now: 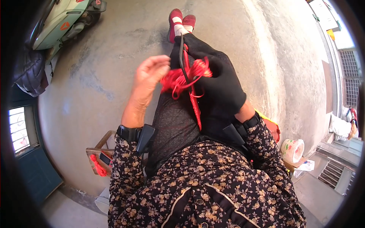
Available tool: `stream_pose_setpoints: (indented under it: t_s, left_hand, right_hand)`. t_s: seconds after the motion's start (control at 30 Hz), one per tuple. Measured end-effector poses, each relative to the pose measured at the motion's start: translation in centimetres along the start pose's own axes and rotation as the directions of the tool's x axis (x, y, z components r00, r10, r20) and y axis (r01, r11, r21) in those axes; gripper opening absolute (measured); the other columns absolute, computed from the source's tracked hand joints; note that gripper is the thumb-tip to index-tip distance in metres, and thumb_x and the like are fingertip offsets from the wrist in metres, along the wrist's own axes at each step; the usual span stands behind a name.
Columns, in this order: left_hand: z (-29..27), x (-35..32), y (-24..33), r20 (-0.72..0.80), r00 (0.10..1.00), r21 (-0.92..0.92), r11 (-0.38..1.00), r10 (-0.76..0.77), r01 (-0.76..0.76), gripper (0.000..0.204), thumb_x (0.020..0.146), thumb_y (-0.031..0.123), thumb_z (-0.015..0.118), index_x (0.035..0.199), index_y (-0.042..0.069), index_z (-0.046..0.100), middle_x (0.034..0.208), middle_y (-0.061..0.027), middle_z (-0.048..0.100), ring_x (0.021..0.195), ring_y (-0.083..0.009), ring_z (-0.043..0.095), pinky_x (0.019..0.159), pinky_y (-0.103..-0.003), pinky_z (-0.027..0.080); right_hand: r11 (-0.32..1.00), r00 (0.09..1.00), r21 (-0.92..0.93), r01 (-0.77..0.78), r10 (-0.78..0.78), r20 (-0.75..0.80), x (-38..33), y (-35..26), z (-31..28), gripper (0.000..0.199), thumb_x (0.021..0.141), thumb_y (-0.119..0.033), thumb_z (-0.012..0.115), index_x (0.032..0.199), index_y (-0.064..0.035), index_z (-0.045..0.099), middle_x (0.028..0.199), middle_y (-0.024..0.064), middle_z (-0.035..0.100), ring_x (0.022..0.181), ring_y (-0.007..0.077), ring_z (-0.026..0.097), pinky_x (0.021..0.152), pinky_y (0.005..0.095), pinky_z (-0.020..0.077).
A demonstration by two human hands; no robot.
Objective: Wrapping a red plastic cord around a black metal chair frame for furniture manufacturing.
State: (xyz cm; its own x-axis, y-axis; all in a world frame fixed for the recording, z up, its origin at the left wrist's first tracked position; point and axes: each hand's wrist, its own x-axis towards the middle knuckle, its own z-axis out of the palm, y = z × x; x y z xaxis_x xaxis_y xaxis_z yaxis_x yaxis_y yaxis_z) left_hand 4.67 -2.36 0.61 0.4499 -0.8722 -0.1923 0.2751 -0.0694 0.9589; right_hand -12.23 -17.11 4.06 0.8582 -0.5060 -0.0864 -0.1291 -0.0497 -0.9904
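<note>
Item: red cord bundle (176, 79), loose-looped, above the lap (173, 117), across a dark strip (181, 57). Left hand (151, 73): fingers bent beside it; blurred, grip I cannot tell. Right hand (224, 87): black-covered, grip unreadable. Handling, I judge: keep loops gathered, clear of the braided red strip (195, 106).

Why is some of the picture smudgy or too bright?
Head view, middle: the bare left hand and looped bright-red cord bundle are blurred, probably by motion; head view, left edge: the pale rectangular barred window glares, likely from daylight.
</note>
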Motion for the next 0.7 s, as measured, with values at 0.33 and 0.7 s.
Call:
stream_pose_setpoints:
  t_s: [0.33,0.7]
  left_hand:
    - [2.4,-6.4,1.9,0.474,0.867,-0.256,0.917,-0.156,0.305,0.012,0.087,0.010,0.060,0.091,-0.002,0.059,0.088,-0.0182,0.067,0.072,-0.0186,0.066,0.063,-0.027,0.054]
    - [5.5,-5.4,1.4,0.801,0.563,-0.126,0.860,-0.206,0.494,0.015,0.083,0.016,0.067,0.083,0.002,0.062,0.104,-0.0223,0.065,0.090,-0.0250,0.067,0.067,-0.030,0.055]
  right_hand:
    - [0.864,0.953,0.482,0.143,0.010,-0.302,-3.7,-4.3,-3.3,0.025,0.088,-0.013,0.055,0.109,0.0000,0.057,0.101,0.0058,0.062,0.094,0.0136,0.059,0.089,0.0279,0.0440]
    - [0.269,0.992,0.956,0.121,-0.012,-0.122,-7.4,-5.5,-4.7,0.062,0.093,-0.055,0.046,0.128,-0.0041,0.049,0.109,0.0162,0.062,0.100,0.0276,0.060,0.093,0.0437,0.0454]
